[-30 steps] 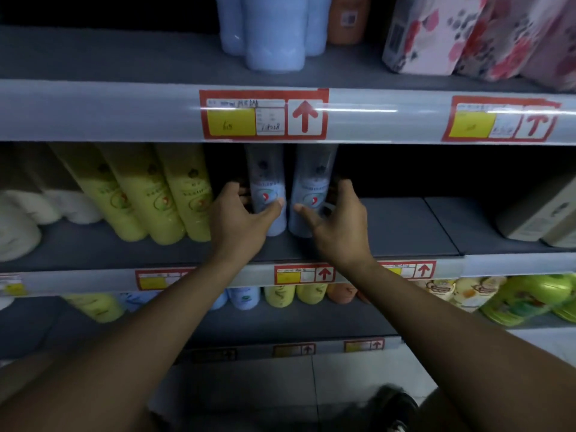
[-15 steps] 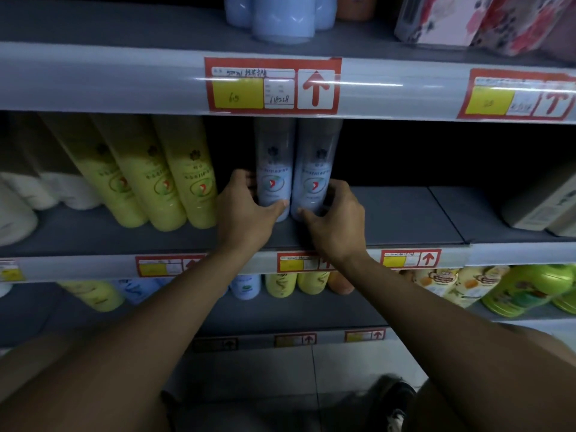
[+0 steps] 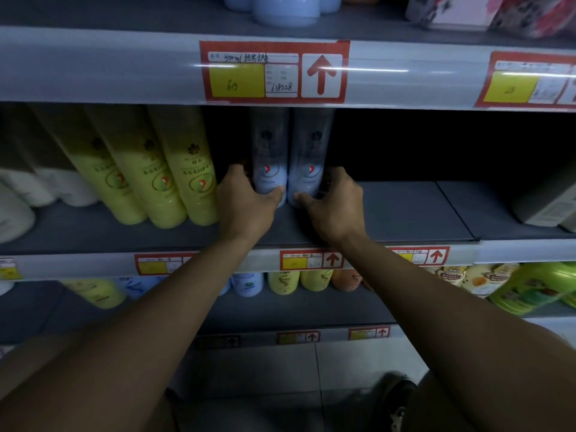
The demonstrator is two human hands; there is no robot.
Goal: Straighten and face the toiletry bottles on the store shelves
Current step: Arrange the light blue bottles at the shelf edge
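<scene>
Two pale blue bottles stand upright side by side on the middle shelf (image 3: 405, 213), labels facing me. My left hand (image 3: 246, 204) grips the base of the left blue bottle (image 3: 268, 151), thumb across its front and fingers behind. Around the base of the right blue bottle (image 3: 311, 151) curls my right hand (image 3: 333, 207) in the same way. Three yellow bottles (image 3: 162, 169) stand in a row just left of my left hand, labels forward.
White bottles (image 3: 46, 188) sit at the shelf's far left and a box (image 3: 548, 201) at its far right. The upper shelf holds blue bottles (image 3: 286, 10) and floral packs (image 3: 498, 10). Small bottles (image 3: 283, 282) and green jugs (image 3: 536, 285) line the lower shelf.
Both hands have slid lower on the two blue bottles and closed in around their bases. The bottles now stand closer together, and the view has tilted slightly.
</scene>
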